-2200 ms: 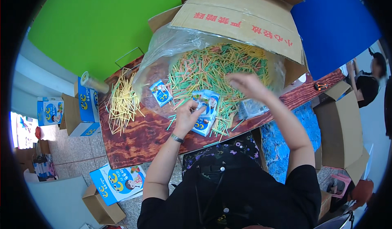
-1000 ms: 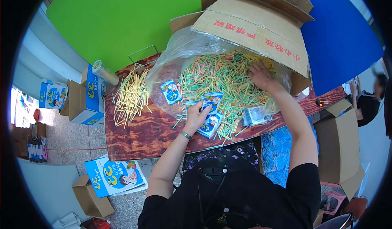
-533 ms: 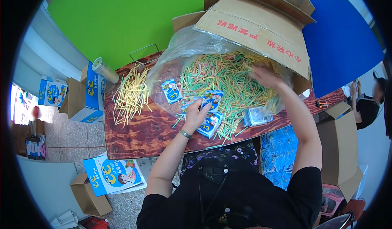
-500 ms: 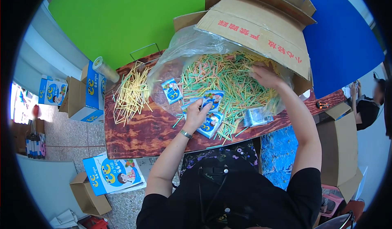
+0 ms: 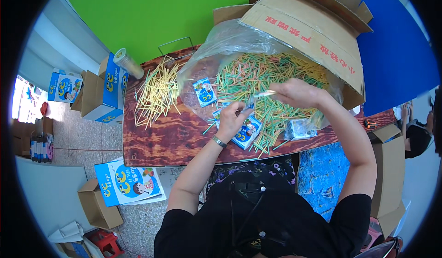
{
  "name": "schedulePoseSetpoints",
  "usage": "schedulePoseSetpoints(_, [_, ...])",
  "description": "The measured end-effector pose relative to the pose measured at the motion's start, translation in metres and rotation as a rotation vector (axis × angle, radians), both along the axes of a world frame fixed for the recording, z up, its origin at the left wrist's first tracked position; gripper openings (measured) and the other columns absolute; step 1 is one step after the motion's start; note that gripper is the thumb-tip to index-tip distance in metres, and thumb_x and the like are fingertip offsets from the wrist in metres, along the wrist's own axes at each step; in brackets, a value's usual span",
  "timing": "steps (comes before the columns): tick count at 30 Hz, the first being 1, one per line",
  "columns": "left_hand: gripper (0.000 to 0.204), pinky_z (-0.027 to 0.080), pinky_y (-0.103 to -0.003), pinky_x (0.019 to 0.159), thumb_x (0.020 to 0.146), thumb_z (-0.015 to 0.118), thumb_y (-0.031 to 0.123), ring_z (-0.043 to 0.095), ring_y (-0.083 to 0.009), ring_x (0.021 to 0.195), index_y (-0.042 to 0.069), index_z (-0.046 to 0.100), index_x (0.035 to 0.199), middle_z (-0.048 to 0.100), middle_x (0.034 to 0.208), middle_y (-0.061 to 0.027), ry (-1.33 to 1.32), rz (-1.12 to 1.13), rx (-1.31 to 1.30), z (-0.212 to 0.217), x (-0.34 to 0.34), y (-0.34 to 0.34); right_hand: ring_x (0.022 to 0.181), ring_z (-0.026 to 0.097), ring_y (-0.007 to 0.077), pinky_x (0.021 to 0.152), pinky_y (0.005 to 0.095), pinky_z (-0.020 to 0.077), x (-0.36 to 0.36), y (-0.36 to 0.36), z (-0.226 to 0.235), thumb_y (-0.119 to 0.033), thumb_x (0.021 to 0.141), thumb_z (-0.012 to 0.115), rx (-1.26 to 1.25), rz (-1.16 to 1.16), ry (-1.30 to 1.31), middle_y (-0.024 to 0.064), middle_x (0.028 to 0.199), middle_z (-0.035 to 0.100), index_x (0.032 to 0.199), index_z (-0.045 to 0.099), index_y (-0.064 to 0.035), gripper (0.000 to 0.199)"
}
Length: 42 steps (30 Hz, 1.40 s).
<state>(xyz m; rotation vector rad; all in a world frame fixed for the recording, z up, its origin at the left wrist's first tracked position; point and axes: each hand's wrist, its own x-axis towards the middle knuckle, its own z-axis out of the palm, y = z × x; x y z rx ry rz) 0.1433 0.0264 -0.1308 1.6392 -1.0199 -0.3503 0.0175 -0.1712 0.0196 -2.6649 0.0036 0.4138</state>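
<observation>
On my feed the left hand [image 5: 231, 121] has thumb and fingertips pinched nearly together on a small blue packet [image 5: 250, 104]. Ahead and right of it, the right hand [image 5: 297, 92] curls closed around a few pale sticks [image 5: 266, 93], tips toward that packet; I cannot tell whether they're inside. Just below the left fingers I see a flat packet [image 5: 247, 133]. Beyond both sets of fingers spread loose coloured sticks [image 5: 258, 69], then a cardboard box [image 5: 313, 21].
</observation>
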Motion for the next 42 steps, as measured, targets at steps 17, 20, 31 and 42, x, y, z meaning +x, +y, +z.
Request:
schedulePoseSetpoints(17, [0.013, 0.047, -0.021, 0.073, 0.093, 0.062, 0.008, 0.058, -0.0036, 0.084, 0.000, 0.065, 0.103, 0.067, 0.094, -0.0001, 0.798, -0.387, -0.175, 0.002, 0.004, -0.004, 0.093, 0.055, 0.0310, 0.080, 0.0406, 0.0439, 0.016, 0.020, -0.056, -0.016, 0.096, 0.054, 0.412, 0.090, -0.228, 0.0138, 0.091, 0.054, 0.102, 0.056, -0.0041, 0.014])
schedulePoseSetpoints(20, [0.013, 0.047, -0.022, 0.074, 0.093, 0.060, 0.007, 0.058, -0.0037, 0.083, 0.001, 0.065, 0.103, 0.067, 0.092, 0.0006, 0.624, -0.400, -0.057, -0.005, 0.013, 0.001, 0.091, 0.057, 0.0333, 0.077, 0.0432, 0.0450, 0.018, 0.034, -0.048, -0.016, 0.093, 0.056, 0.285, 0.000, -0.351, 0.0139, 0.092, 0.054, 0.101, 0.056, -0.0042, 0.015])
schedulePoseSetpoints(31, [0.011, 0.047, -0.023, 0.065, 0.084, 0.069, 0.006, 0.058, -0.0064, 0.075, 0.002, 0.065, 0.093, 0.066, 0.085, -0.0025, 0.384, -0.308, 0.005, 0.002, 0.014, 0.006, 0.081, 0.056, 0.0364, 0.067, 0.0442, 0.0459, -0.015, 0.047, -0.050, -0.006, 0.084, 0.061, 0.141, -0.018, -0.529, 0.0151, 0.084, 0.052, 0.095, 0.055, -0.0015, 0.013])
schedulePoseSetpoints(42, [0.017, 0.049, -0.026, 0.062, 0.084, 0.072, 0.011, 0.062, -0.0090, 0.072, -0.001, 0.061, 0.091, 0.063, 0.079, -0.0023, 0.149, -0.148, -0.093, 0.003, 0.009, 0.012, 0.073, 0.064, 0.0332, 0.063, 0.0428, 0.0482, -0.021, 0.028, 0.002, -0.014, 0.096, 0.051, 0.240, -0.197, -0.242, 0.0153, 0.078, 0.059, 0.092, 0.052, -0.0029, 0.012])
